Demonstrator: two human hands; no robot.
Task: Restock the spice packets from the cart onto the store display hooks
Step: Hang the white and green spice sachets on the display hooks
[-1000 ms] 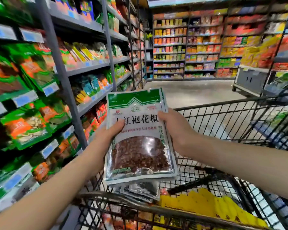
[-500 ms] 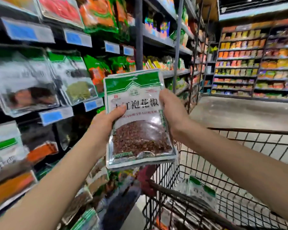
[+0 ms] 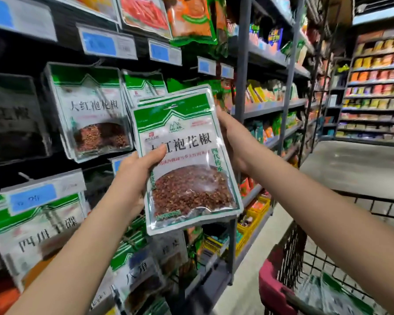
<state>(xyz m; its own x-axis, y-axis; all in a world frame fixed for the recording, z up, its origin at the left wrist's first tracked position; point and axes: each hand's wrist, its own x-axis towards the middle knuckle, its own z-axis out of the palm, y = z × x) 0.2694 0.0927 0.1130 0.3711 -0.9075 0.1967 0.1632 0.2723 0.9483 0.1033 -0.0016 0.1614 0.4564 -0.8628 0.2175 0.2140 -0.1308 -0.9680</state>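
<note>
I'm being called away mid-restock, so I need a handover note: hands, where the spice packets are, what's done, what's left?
Left hand grips the left edge of the held packets, thumb across the front.
Right hand holds their right edge.
The held packets, a small stack, are raised before the display, not yet on a hook.
Matching hanging packets are on the display, left of them.
The cart, lower right, holds what look like more packets.
Left: hang this stack, then the rest.
</note>
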